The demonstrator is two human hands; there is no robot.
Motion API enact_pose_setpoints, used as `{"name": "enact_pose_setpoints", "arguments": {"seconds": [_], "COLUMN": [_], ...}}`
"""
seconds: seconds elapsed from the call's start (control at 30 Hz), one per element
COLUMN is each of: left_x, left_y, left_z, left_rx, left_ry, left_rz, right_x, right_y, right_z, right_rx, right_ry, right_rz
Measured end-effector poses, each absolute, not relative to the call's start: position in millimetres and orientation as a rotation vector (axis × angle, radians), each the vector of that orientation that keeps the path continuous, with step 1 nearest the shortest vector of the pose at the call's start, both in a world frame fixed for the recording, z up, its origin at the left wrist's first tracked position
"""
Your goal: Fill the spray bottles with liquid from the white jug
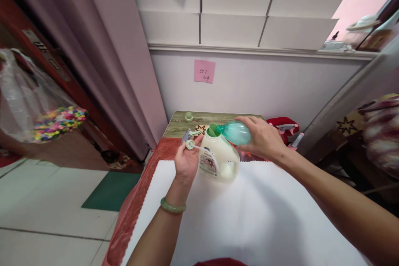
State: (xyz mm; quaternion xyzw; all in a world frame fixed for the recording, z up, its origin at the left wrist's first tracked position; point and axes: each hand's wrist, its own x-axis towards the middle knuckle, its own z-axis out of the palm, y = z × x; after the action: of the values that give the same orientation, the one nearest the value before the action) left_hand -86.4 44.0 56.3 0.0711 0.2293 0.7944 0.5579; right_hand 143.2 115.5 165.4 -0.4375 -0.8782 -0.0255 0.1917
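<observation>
A white detergent jug is shown upright on the white cloth near the table's far end. It is steadied by the left hand, whose fingers are also closed on a spray-pump head. A teal plastic bottle is gripped in the right hand and tipped neck-first into the green funnel seated in the jug's mouth. A loose green cap is seen on the bare wooden tabletop beyond.

single head-worn view, facing forward and down over the table; left hand and right hand close, mid-frame; wall across the upper frame, floor lower left.
</observation>
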Motion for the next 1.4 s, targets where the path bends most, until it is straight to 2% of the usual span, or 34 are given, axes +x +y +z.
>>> {"name": "enact_pose_setpoints", "arguments": {"seconds": [1.4], "left_x": [-93], "left_y": [48], "left_z": [50], "left_rx": [0.208], "left_ry": [0.643], "left_rz": [1.871], "right_x": [148], "right_y": [119], "right_z": [185], "right_rx": [-1.17], "right_ry": [-2.573], "right_rz": [-0.354]}}
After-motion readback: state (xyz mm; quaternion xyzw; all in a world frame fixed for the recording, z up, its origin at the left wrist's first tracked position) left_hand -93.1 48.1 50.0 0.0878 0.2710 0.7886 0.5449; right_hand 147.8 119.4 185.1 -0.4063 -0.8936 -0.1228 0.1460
